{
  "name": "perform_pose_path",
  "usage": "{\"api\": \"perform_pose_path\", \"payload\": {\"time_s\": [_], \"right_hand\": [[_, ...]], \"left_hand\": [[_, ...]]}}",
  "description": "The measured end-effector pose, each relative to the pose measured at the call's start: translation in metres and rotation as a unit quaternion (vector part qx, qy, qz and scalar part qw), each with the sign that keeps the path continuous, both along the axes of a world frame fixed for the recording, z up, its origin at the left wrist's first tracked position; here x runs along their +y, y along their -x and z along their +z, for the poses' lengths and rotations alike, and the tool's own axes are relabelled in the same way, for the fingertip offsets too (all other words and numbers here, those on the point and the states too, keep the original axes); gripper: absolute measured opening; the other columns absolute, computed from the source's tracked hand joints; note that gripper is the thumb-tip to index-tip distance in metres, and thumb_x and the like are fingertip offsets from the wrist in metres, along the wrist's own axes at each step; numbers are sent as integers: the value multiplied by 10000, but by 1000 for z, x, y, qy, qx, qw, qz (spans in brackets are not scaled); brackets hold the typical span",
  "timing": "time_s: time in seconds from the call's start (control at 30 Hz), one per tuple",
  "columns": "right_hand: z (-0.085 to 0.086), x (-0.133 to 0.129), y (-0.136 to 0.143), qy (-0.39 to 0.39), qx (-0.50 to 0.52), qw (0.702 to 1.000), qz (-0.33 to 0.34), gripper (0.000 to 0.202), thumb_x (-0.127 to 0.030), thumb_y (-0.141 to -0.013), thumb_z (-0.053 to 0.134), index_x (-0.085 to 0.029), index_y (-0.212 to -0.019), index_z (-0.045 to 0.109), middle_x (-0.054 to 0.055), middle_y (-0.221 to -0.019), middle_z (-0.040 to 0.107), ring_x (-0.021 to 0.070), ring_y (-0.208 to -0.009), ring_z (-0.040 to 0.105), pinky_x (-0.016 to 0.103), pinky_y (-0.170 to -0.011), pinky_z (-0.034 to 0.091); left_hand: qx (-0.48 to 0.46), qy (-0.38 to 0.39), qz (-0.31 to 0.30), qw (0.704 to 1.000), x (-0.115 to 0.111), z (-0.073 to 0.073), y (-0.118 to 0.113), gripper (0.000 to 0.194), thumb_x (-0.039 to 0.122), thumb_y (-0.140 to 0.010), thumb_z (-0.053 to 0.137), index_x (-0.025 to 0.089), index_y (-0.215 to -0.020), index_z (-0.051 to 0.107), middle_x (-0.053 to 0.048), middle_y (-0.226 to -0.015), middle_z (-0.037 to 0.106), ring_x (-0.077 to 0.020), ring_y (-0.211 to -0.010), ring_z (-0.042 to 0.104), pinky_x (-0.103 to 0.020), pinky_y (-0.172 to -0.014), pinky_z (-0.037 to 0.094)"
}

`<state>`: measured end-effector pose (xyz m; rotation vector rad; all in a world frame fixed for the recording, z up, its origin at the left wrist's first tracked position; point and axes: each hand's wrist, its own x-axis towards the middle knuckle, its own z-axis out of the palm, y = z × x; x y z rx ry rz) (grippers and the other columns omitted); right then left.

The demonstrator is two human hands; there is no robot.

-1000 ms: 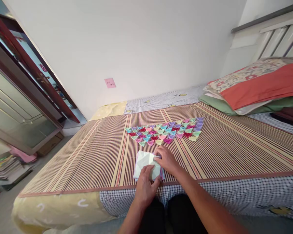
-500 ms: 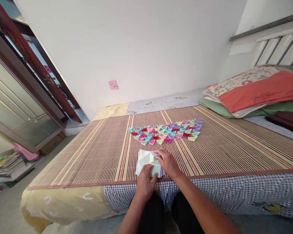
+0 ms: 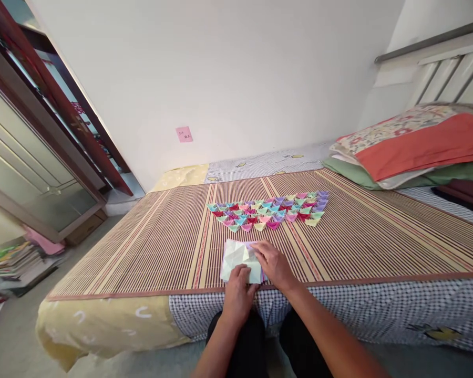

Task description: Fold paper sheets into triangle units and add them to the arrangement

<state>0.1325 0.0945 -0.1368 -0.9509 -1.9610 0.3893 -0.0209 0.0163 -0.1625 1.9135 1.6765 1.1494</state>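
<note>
Striped slatted mat [image 3: 153,247]; both hands [image 3: 276,266] touch creased, square pale paper [image 3: 233,255].

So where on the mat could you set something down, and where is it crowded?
Bare: the mat left of the triangles and paper, and right of the right hand, short of the pillow. Crowded: front centre, left hand and right hand on paper.
</note>
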Motion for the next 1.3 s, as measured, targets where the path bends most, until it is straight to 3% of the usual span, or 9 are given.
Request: {"api": "perform_pose_path", "payload": {"time_s": [0.27,0.57,0.9,1.03,1.13,1.23,1.3], "right_hand": [[-1,-9,-1,-14,-14,1000,-5,351,-80,-958,513,-234,-1194,722,98,-1099,725,266,-1094,678,440,-991,547],[4,-4,6,-8,-56,998,-7,369,-65,-932,548,-232,-1230,688,98,-1169,715,270,-1148,651,446,-1030,516],[15,4,7,20,-95,995,-18,272,-27,-906,575,-208,-1054,715,81,-995,667,252,-948,646,361,-878,519],[15,1,6,37,-58,997,-20,199,-45,-867,633,-210,-948,709,81,-1003,660,273,-980,632,404,-915,515],[17,0,6,58,-2,998,-24,207,-38,-833,650,-217,-923,704,112,-1141,666,312,-1121,610,480,-1015,481],[23,1,6,84,69,994,-14,164,-60,-832,639,-215,-856,688,130,-1324,638,339,-1304,534,533,-1141,382],[26,2,4,115,118,986,9,126,-93,-821,645,-216,-830,673,119,-1289,677,328,-1275,578,516,-1124,412]], "left_hand": [[-16,0,-13,1000,1,3,4,387,27,-770,719,204,-1112,682,-84,-1206,690,-261,-1156,672,-464,-1051,517],[-26,1,-10,1000,0,3,3,386,37,-763,723,213,-1106,695,-84,-1215,688,-276,-1163,677,-487,-1053,517],[-42,-2,-7,999,2,-1,5,371,44,-753,736,215,-1080,698,-84,-1203,704,-268,-1134,689,-492,-1041,529],[-61,-8,-4,998,2,0,5,362,58,-736,746,218,-1060,714,-84,-1193,717,-275,-1117,698,-490,-1023,541],[-91,-24,-7,996,-2,7,6,366,93,-738,755,226,-1078,730,-78,-1189,730,-271,-1121,696,-468,-1023,542],[-134,-53,21,989,-12,18,12,325,179,-832,701,244,-1151,723,-81,-1226,720,-267,-1196,660,-470,-1090,489],[-168,-65,61,982,-18,25,20,251,263,-904,650,237,-1146,715,-89,-1197,722,-270,-1194,656,-476,-1092,479]]}}
